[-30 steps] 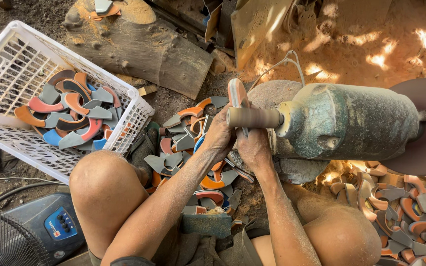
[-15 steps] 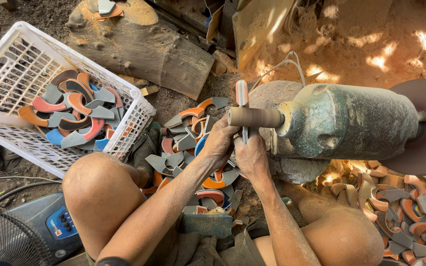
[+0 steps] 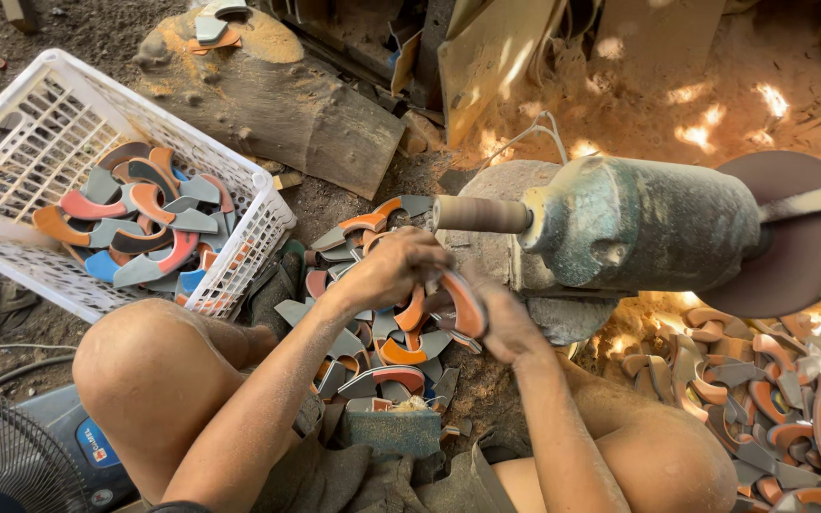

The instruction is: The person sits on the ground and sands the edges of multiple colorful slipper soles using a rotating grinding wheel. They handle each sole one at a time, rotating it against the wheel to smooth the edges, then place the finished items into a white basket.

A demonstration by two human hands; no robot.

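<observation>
A curved orange piece (image 3: 466, 304), crescent-shaped with a grey edge, sits between both hands, just below the sanding drum (image 3: 480, 214) and not touching it. The right hand (image 3: 505, 323) is closed on its lower end, while the left hand (image 3: 399, 266) curls over the upper end with fingers wrapped around it. The drum sticks out sideways from a dusty green motor (image 3: 639, 228), which carries a dark disc (image 3: 791, 247) at its far side.

To shape such a piece well, I judge both hands should keep a firm pinch near the ends, knuckles clear of the drum, and the inner curve should meet the drum lightly and roll along it so that no flat spot is ground in.

Counts: one piece in hand, one drum, one motor, one disc. One white basket (image 3: 11, 142) stands at the left and holds about fifteen similar crescents in orange, grey, red and blue. A loose pile (image 3: 372, 351) of roughly twenty lies on the ground under the hands, and a second heap (image 3: 772, 399) at the right has too many overlapping to count. One log (image 3: 268, 95) lies behind with two or three scraps on top. One fan (image 3: 11, 465) shows at the lower left, beside the person's knee (image 3: 144, 370).
</observation>
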